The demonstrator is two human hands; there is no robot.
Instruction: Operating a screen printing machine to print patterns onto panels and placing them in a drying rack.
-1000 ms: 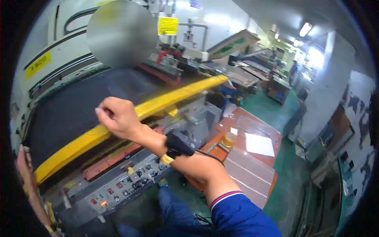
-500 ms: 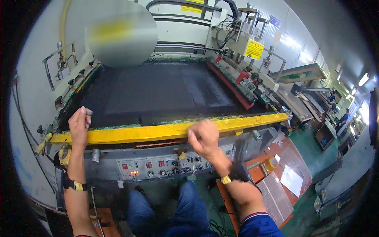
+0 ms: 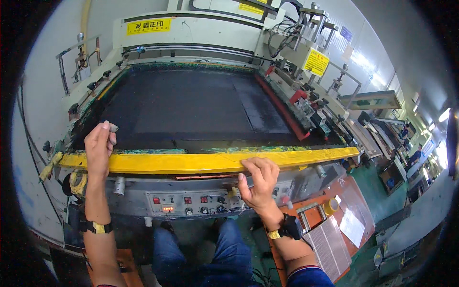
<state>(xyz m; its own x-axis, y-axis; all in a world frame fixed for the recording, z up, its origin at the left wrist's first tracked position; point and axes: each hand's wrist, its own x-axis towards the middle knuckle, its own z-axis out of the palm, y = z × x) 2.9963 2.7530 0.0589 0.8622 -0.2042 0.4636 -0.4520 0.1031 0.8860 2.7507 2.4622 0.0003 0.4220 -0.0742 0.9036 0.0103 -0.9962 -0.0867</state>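
A large dark printing screen [image 3: 181, 105] lies before me in a frame, its front edge a yellow-covered bar [image 3: 191, 162]. My left hand [image 3: 99, 148] is raised over the left end of that bar, fingers pinched together around a small grey piece [image 3: 114, 127] whose kind I cannot make out. Near the bar's middle, my right hand [image 3: 261, 184] has its thumb and fingers apart, with the fingertips at the bar's front edge. Nothing shows in the right hand. Along the screen's right side runs a red strip [image 3: 282, 107].
Below the bar is a control panel [image 3: 191, 203] with red switches and knobs. An orange-brown table [image 3: 356, 191] at right carries a tape roll [image 3: 330, 206], a white sheet [image 3: 351, 226] and a perforated panel [image 3: 330, 248]. A machine beam [image 3: 205, 36] spans the back.
My right hand has moved slightly right and down, its closed fingers opening out. The pinched left hand stays over the bar's left end. The view has shifted a little.
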